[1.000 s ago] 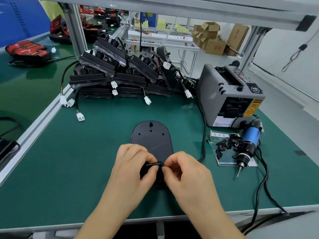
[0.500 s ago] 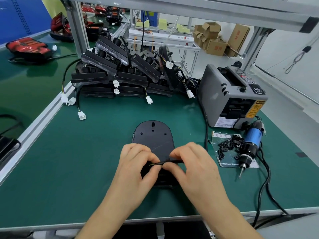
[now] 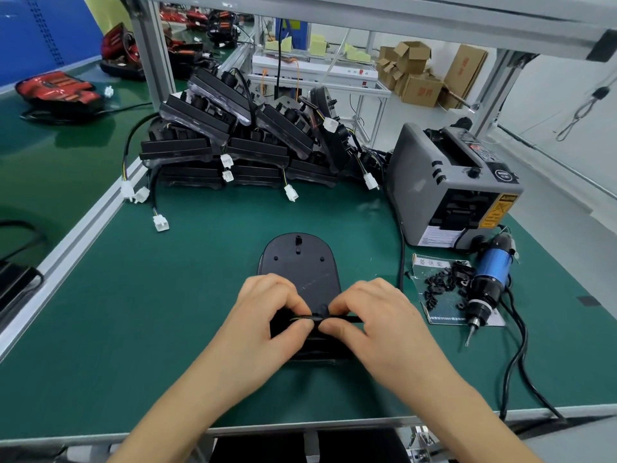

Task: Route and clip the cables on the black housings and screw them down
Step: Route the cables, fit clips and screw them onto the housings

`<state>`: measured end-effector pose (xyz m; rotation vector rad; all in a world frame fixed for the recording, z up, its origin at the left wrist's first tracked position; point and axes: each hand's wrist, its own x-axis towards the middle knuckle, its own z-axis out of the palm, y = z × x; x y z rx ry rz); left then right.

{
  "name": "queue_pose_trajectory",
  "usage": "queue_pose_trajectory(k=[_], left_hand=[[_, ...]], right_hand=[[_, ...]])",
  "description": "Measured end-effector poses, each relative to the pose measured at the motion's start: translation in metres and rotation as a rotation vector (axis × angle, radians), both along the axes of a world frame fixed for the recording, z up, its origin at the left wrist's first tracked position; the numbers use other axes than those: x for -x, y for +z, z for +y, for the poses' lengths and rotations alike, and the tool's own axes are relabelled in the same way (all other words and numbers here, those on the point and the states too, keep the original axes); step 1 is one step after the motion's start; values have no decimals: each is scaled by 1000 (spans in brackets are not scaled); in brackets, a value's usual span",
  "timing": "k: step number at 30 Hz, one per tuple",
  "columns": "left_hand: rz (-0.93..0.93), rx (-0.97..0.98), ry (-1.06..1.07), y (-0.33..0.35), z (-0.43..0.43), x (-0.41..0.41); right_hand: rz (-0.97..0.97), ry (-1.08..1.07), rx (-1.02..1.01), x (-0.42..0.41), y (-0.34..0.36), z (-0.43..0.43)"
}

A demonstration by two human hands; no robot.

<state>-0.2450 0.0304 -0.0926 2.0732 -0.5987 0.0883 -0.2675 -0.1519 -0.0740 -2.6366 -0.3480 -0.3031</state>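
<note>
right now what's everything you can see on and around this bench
housing: one, black, flat mid-mat, near end under hands
cable: one, black, over housing's near end
housing pile: many, black, white connectors, back of mat
clips: heap, black, on card right of housing
screwdriver: one, blue and black, right of clips
tape dispenser: one, grey, back right
mat: one, green, under housing and tools
boxes: several, brown, floor behind
red units: several, red, far left
left hand: one, bare, pinching cable
right hand: one, bare, pinching cable
</note>
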Motion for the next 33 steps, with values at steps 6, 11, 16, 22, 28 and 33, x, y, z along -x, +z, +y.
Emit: queue_pose_trajectory(k=[6,11,16,22,28,33], left_hand=[[79,-84,-9,5,-1,-5],[160,-36,49,11,-4,-8],[191,15,122,11,-12,-7],[205,55,147,8,-14,-5],[195,64,167,4,-14,-5],[183,65,170,3,-15,-4]], right_hand=[[-26,21,10,-2,3,3],[-49,32,17,-4,-2,5],[-26,48,-4,-5,-5,4],[14,-138,-105,-19,8,-55],[298,-434,331,-50,5,-124],[292,-416,457,-57,-11,-124]])
